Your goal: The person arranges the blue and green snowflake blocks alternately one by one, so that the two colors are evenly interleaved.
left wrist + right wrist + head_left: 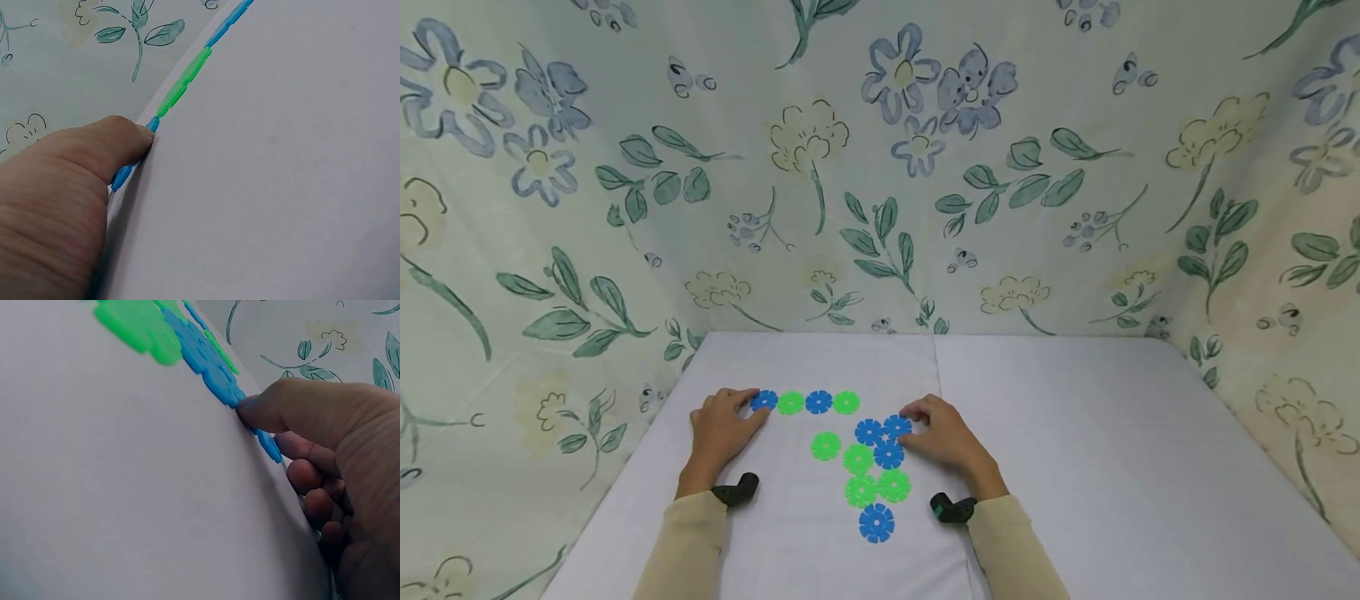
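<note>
At the left end of a row, a blue notched plastic disc (765, 401) lies flat on the white cloth. My left hand (721, 425) holds it by its edges, index finger at the far side and thumb at the near side. In the left wrist view the thumb (125, 140) covers part of that blue rim. Over on the right, my right hand (951, 433) grips another blue notched disc (897, 427) between thumb and index finger. Its thumb (259, 412) also lies right at the lower blue disc (889, 455), and the remaining fingers are curled.
The row continues rightward with a green disc (791, 403), a blue disc (819, 402) and a green disc (847, 402). Below it, several loose green discs (860, 491) and blue discs (876, 523) lie close together. A flowered curtain (880, 167) rises behind the table (1075, 433).
</note>
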Available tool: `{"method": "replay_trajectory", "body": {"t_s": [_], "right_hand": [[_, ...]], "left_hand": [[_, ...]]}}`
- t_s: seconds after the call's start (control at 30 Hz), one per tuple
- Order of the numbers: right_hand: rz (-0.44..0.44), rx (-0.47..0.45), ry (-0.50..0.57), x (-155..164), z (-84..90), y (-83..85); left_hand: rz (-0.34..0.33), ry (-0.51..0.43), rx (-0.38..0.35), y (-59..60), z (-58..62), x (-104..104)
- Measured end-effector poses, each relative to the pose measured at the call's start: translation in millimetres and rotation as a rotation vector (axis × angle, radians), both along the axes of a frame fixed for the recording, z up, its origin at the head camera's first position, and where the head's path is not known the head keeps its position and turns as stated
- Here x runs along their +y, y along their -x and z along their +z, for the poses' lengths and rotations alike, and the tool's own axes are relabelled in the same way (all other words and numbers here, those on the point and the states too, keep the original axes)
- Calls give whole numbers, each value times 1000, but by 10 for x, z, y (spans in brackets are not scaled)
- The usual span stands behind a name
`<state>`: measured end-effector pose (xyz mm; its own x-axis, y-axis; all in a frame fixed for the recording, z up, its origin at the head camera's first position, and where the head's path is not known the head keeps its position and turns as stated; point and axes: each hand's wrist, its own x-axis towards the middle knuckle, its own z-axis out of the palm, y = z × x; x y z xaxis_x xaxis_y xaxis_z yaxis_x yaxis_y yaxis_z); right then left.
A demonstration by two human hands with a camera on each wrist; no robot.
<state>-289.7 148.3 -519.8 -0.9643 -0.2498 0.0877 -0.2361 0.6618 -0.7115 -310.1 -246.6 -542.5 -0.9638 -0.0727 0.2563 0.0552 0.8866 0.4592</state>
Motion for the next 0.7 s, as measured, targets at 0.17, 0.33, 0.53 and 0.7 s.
{"method": "replay_trajectory", "body": {"t_s": [0.17,0.33,0.53,0.7], "right_hand": [[-8,4,-14,-19,-15,29],[-21,-5,-14,-38,-39,38],[-16,-9,-20,-39,-25,43],[-8,-27,-36,-32,-6,62]], "left_hand": [[-2,4,4,5,4,5],[-3,6,8,-8,-6,3],[-4,1,1,-3,-14,0],[-4,-3,2,7,-24,8]]}}
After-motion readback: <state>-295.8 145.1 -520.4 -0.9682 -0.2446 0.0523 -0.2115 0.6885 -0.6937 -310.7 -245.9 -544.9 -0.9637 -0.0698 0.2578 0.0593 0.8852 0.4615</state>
